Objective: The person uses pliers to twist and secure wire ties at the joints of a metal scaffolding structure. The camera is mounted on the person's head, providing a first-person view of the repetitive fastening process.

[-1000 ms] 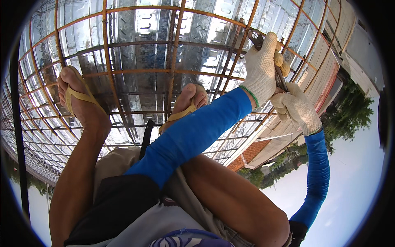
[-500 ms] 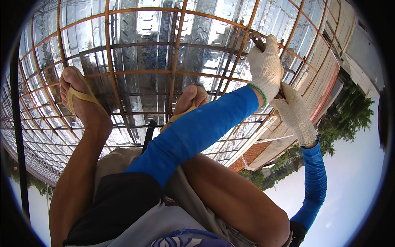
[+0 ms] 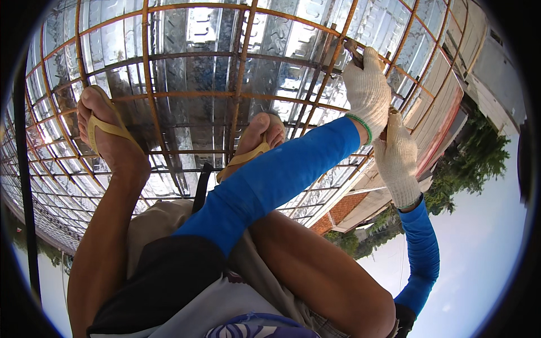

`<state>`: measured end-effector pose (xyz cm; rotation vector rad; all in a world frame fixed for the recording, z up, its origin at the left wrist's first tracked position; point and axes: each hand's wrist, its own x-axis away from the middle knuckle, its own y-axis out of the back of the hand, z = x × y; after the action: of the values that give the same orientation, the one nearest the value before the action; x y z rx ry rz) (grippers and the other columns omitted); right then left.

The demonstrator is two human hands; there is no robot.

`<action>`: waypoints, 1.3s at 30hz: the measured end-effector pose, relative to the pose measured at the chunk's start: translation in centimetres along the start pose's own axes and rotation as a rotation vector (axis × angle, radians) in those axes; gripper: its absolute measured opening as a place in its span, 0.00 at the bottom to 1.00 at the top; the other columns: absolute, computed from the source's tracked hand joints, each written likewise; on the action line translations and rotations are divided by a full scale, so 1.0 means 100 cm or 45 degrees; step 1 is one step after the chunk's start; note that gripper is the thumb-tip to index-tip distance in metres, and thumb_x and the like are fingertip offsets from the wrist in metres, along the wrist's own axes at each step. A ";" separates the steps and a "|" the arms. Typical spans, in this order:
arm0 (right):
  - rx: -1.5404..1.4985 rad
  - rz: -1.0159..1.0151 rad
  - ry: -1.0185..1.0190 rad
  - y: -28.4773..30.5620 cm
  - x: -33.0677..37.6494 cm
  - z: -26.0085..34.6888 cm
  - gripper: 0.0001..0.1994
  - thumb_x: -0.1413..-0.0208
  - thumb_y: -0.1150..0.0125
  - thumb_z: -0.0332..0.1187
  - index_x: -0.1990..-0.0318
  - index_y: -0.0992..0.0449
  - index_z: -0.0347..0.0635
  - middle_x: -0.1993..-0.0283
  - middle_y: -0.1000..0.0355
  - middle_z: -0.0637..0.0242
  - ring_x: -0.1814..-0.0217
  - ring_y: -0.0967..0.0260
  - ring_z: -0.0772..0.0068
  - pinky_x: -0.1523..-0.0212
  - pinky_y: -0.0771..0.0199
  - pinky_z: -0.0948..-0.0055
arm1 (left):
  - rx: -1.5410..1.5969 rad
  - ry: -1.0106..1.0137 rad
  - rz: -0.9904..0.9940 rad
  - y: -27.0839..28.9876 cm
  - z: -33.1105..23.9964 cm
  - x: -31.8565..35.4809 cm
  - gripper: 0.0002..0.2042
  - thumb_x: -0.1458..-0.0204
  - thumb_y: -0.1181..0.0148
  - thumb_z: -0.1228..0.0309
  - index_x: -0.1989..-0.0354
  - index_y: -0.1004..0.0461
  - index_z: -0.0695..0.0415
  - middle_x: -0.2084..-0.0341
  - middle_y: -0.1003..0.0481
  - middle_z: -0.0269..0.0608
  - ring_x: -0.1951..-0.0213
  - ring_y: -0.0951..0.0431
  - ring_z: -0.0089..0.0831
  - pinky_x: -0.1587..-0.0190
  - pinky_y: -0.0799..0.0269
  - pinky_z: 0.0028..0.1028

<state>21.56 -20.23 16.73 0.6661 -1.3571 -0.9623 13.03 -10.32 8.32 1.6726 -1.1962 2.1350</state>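
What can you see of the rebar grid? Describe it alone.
The rebar grid is a mesh of thin, rusty orange-brown steel bars crossing in squares above shiny ribbed metal decking. Both sandalled feet stand on it. The gloved left hand grips a bar crossing at its right side, the gloved right hand just beside it.

Rust-orange steel reinforcing bar grid point(image 3: 236, 104): orange-brown throughout, darker brown at some crossings. Corrugated galvanised metal decking point(image 3: 197, 73) under the grid: silver-grey with a mottled spangle pattern and bright white glare bands. Left hand point(image 3: 369, 90) and right hand point(image 3: 397, 160): both in off-white knitted cotton gloves; the left glove has a green cuff edge. Long fabric arm sleeves point(image 3: 270, 180): plain bright blue on both forearms. Rubber flip-flop sandals point(image 3: 107, 129): yellow-tan straps. Dark tool head point(image 3: 354, 49) above the left glove: brownish black. Shorts point(image 3: 163, 276): black over khaki-beige.
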 end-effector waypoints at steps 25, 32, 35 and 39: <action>-1.115 0.455 -0.429 0.018 -0.017 -0.009 0.18 0.34 0.38 0.46 0.58 0.26 0.37 0.76 0.32 0.73 0.80 0.38 0.86 0.81 0.36 0.78 | -0.114 -0.078 0.138 0.018 0.006 0.001 0.21 0.42 0.28 0.53 0.64 0.28 0.57 0.79 0.27 0.35 0.78 0.21 0.34 0.75 0.19 0.36; -2.157 0.843 -0.760 0.016 -0.019 -0.017 0.22 0.31 0.43 0.53 0.61 0.23 0.38 0.83 0.35 0.75 0.92 0.42 0.79 0.90 0.42 0.79 | -0.005 0.108 0.252 0.021 -0.002 0.002 0.20 0.31 0.43 0.50 0.64 0.29 0.55 0.82 0.35 0.29 0.81 0.30 0.29 0.78 0.27 0.33; -1.509 0.499 -0.423 0.015 -0.009 -0.007 0.23 0.31 0.42 0.53 0.58 0.23 0.38 0.77 0.28 0.71 0.83 0.31 0.76 0.82 0.29 0.76 | -0.084 0.150 0.092 0.011 -0.004 0.012 0.20 0.29 0.47 0.52 0.66 0.32 0.57 0.82 0.40 0.28 0.85 0.40 0.26 0.82 0.41 0.31; 0.026 0.012 0.064 -0.008 0.013 0.008 0.24 0.34 0.37 0.40 0.38 0.30 0.33 0.70 0.28 0.70 0.73 0.27 0.78 0.72 0.26 0.75 | -0.295 -0.030 -0.141 0.001 -0.001 0.013 0.19 0.28 0.48 0.54 0.67 0.32 0.57 0.83 0.39 0.29 0.86 0.40 0.24 0.84 0.41 0.31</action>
<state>20.55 -21.64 16.85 0.6941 -1.3263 -0.9193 12.49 -10.73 9.45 1.6259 -1.2701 1.8391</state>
